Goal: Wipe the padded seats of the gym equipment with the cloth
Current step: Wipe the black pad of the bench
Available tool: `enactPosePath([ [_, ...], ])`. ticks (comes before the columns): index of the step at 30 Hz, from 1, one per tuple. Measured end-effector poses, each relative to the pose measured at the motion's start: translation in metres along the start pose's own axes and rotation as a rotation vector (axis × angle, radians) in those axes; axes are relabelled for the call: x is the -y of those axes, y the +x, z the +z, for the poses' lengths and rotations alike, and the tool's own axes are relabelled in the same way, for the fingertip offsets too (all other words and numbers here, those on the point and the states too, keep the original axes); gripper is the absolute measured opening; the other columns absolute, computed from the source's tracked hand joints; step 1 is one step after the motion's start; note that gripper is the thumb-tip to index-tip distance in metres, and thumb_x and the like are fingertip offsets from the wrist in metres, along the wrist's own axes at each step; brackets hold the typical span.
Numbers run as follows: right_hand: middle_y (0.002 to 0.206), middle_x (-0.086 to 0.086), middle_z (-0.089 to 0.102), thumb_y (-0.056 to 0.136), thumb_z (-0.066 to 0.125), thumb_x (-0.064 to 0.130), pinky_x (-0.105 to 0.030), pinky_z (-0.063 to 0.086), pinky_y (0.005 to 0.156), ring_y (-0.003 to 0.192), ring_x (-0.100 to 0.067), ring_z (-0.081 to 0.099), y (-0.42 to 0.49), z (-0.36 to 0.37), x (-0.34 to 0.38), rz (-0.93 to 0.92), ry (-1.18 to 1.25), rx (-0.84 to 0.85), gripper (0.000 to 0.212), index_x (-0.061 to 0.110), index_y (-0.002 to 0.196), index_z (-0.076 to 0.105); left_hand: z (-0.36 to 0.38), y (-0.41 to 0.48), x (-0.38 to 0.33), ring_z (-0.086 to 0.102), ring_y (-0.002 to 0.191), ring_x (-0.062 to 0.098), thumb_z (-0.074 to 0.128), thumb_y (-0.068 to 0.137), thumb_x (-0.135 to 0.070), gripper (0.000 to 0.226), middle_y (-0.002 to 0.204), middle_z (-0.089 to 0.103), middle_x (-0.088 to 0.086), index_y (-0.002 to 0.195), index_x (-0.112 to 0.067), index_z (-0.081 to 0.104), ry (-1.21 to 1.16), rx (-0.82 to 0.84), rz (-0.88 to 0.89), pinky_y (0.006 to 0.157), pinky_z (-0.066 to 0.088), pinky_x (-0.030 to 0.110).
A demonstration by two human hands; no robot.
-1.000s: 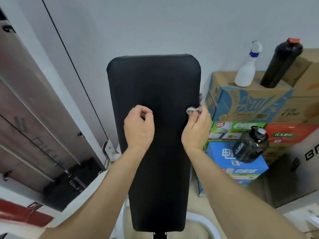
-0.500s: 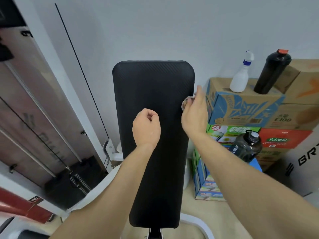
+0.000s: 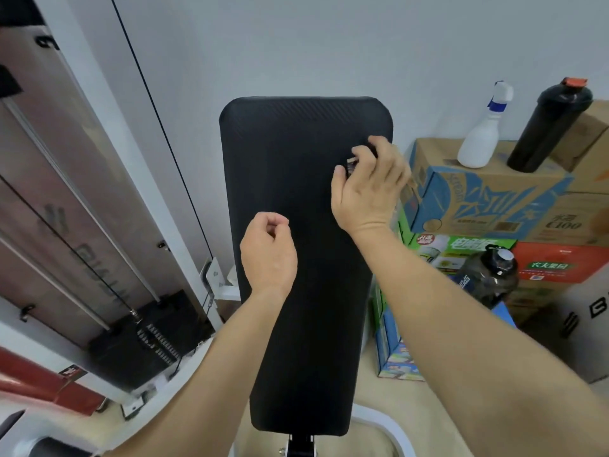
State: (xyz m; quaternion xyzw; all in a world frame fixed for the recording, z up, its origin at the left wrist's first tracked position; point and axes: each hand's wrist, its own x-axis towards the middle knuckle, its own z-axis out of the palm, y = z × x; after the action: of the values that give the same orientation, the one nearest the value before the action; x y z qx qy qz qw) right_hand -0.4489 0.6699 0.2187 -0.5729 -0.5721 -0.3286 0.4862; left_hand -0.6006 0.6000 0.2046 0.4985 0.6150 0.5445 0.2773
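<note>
A long black padded bench seat (image 3: pixel 296 291) runs up the middle of the view, its rounded far end near the wall. My right hand (image 3: pixel 369 189) rests on the pad's upper right part, fingers curled and pinched on a small bunched cloth (image 3: pixel 351 166); only a scrap of the cloth shows between thumb and fingers. My left hand (image 3: pixel 268 252) hovers over the middle of the pad's left half in a loose fist, with nothing visible in it.
Stacked cardboard boxes (image 3: pixel 478 199) stand right of the bench, with a white spray bottle (image 3: pixel 482 136) and a black shaker bottle (image 3: pixel 547 127) on top. A dark water jug (image 3: pixel 494 275) sits lower down. A cable machine with its weight stack (image 3: pixel 148 341) stands to the left.
My right hand has moved from the pad's right edge up and inward onto the pad's surface, its fingers curling over the cloth. My left hand has kept its fist over the pad's middle.
</note>
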Motion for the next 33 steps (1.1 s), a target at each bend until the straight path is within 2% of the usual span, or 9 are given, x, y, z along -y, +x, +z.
enactPosePath([
  [4,0.147,-0.021,0.028,0.094,0.054,0.022,-0.054,0.029,0.117,0.138,-0.042,0.032,-0.042,-0.004,0.000,0.043,0.042,0.088,0.051,0.000,0.137,0.037,-0.006,-0.005,0.020,0.064,0.084,0.013,0.053,0.097,-0.012,0.018,0.090,0.066,-0.006,0.093,-0.026,0.065,0.042,-0.022,-0.029,0.074,0.050,0.022],
  [7,0.154,-0.030,0.029,0.096,0.050,0.004,-0.052,0.019,0.123,0.146,-0.047,0.024,-0.083,-0.015,-0.017,-0.159,-0.076,0.223,0.056,-0.007,0.149,0.034,-0.012,-0.009,0.030,0.063,0.082,0.015,0.052,0.096,-0.011,0.021,0.089,0.066,-0.004,0.090,-0.028,0.062,0.037,-0.002,-0.043,0.072,0.048,0.023],
  [9,0.152,-0.027,0.039,0.091,0.044,-0.011,-0.049,0.023,0.122,0.144,-0.043,0.030,-0.087,-0.023,-0.026,-0.302,-0.090,0.235,0.056,-0.003,0.147,0.042,-0.014,-0.013,0.032,0.063,0.081,0.015,0.051,0.096,-0.011,0.022,0.088,0.066,-0.004,0.088,-0.029,0.061,0.039,0.003,-0.063,0.072,0.048,0.023],
  [12,0.137,-0.025,0.056,0.099,0.033,-0.009,-0.050,0.040,0.112,0.132,-0.042,0.045,-0.061,-0.030,-0.030,-0.386,0.000,0.240,0.045,-0.002,0.137,0.056,-0.017,-0.016,0.024,0.062,0.081,0.012,0.052,0.097,-0.012,0.022,0.089,0.066,-0.005,0.088,-0.030,0.061,0.051,0.009,-0.071,0.072,0.050,0.023],
  [15,0.121,-0.021,0.059,0.095,0.051,-0.003,-0.044,0.052,0.090,0.112,-0.038,0.054,-0.016,-0.032,-0.021,-0.350,0.087,0.246,0.040,0.002,0.133,0.058,-0.017,-0.011,0.009,0.063,0.084,0.011,0.052,0.097,-0.014,0.020,0.091,0.066,-0.007,0.090,-0.030,0.062,0.039,0.019,-0.041,0.075,0.051,0.024],
  [20,0.108,-0.004,0.068,0.093,0.063,0.023,-0.038,0.046,0.079,0.100,-0.028,0.059,0.043,-0.024,0.002,-0.330,-0.075,0.083,0.020,0.017,0.110,0.071,-0.013,0.005,-0.008,0.063,0.088,0.013,0.054,0.098,-0.014,0.016,0.095,0.066,-0.006,0.096,-0.025,0.065,-0.009,0.018,0.027,0.081,0.053,0.024],
  [24,0.106,-0.006,0.068,0.095,0.062,0.027,-0.040,0.046,0.077,0.093,-0.029,0.059,0.011,-0.017,0.001,-0.280,-0.058,0.085,0.024,0.016,0.114,0.070,-0.017,0.007,0.013,0.063,0.087,0.015,0.053,0.098,-0.013,0.018,0.094,0.066,-0.005,0.094,-0.027,0.063,0.010,0.021,0.007,0.079,0.053,0.024],
  [29,0.109,-0.011,0.070,0.094,0.062,0.012,-0.044,0.046,0.083,0.096,-0.033,0.059,-0.106,-0.015,-0.011,-0.420,-0.009,0.236,0.021,0.012,0.112,0.073,-0.022,-0.005,0.057,0.062,0.085,0.012,0.053,0.097,-0.011,0.019,0.090,0.065,-0.007,0.093,-0.027,0.063,0.084,0.048,-0.047,0.075,0.048,0.021],
  [33,0.115,-0.013,0.067,0.086,0.069,0.009,-0.048,0.049,0.088,0.101,-0.034,0.056,-0.193,-0.032,-0.027,-0.724,0.027,0.585,0.032,0.011,0.118,0.067,-0.024,-0.010,0.071,0.061,0.082,0.009,0.053,0.098,-0.012,0.017,0.087,0.062,-0.009,0.094,-0.025,0.063,0.130,0.066,-0.063,0.070,0.043,0.015],
])
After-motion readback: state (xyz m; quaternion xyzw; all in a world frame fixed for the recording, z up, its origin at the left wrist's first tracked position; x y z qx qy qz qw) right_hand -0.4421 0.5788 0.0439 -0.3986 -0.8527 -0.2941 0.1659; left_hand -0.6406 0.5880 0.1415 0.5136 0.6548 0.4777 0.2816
